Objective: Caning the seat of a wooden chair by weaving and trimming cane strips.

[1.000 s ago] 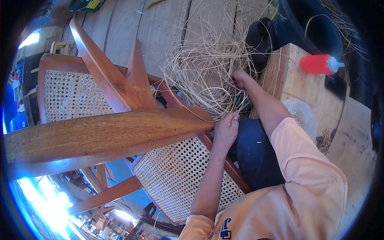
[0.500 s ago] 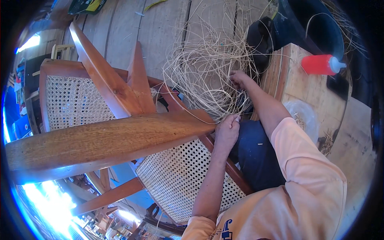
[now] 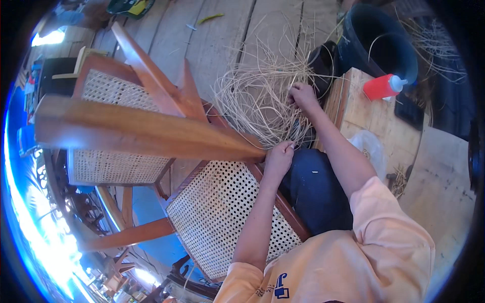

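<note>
A loose tangle of pale cane strands (image 3: 252, 108) lies on the plank floor in front of me. My left hand (image 3: 279, 159) is closed in a pinch on a cane strand at the near edge of the tangle, beside the tip of a brown wooden chair part (image 3: 151, 130). Farther out, my right hand (image 3: 304, 98) has its fingers curled over the right side of the tangle; what lies inside them is hidden. Below my left forearm is a woven cane panel (image 3: 222, 212) in a reddish wooden frame, next to my dark-clothed knee (image 3: 323, 187).
A red squeeze bottle (image 3: 379, 88) and a dark flat object (image 3: 409, 112) lie on a wooden block (image 3: 386, 129) at right. Behind it stands a dark bucket (image 3: 351, 48). A clear plastic bag (image 3: 371, 149) sits nearer me. Another cane panel (image 3: 118, 164) is at left.
The view has shifted, so the wooden chair part sits higher and more of the panels shows. My right hand stays over the tangle, and my left hand keeps its pinch.
</note>
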The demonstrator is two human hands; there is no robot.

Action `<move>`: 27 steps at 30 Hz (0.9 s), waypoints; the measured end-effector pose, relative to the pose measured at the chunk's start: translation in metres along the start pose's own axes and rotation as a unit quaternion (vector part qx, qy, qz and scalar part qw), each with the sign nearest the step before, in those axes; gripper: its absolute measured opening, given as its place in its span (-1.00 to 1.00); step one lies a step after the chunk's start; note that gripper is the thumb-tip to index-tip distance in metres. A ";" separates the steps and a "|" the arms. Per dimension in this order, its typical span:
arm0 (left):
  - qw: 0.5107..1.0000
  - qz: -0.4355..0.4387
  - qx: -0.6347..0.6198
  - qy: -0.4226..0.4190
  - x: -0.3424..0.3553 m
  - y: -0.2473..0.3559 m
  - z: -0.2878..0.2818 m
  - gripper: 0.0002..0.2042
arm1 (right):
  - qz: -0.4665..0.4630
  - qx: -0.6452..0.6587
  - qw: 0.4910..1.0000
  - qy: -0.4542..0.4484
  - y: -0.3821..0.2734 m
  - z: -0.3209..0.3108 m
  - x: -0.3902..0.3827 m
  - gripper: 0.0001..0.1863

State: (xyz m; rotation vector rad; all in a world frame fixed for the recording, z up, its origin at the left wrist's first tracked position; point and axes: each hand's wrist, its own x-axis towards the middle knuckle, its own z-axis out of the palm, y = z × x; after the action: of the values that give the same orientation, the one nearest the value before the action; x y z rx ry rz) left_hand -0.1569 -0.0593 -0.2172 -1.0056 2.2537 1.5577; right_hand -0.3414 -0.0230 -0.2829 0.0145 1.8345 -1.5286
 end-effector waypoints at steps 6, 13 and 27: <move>0.977 0.095 0.136 0.134 -0.024 0.022 -0.012 -0.71 | -0.160 0.174 0.971 -0.031 -0.111 -0.001 -0.111 -0.89; 0.893 0.006 -0.450 -0.016 -0.084 0.087 -0.026 -0.77 | -0.132 0.258 0.956 -0.053 -0.105 -0.011 -0.202 -0.89; 0.875 0.090 -0.417 0.227 -0.252 0.090 -0.080 -0.84 | 0.115 0.329 0.900 -0.261 -0.055 -0.019 -0.256 -0.92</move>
State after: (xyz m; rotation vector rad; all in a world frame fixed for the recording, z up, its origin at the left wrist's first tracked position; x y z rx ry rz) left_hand -0.0130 -0.0099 0.0168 -1.5193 1.9371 2.7401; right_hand -0.1892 0.0871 -0.0997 0.1233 0.8192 -1.7038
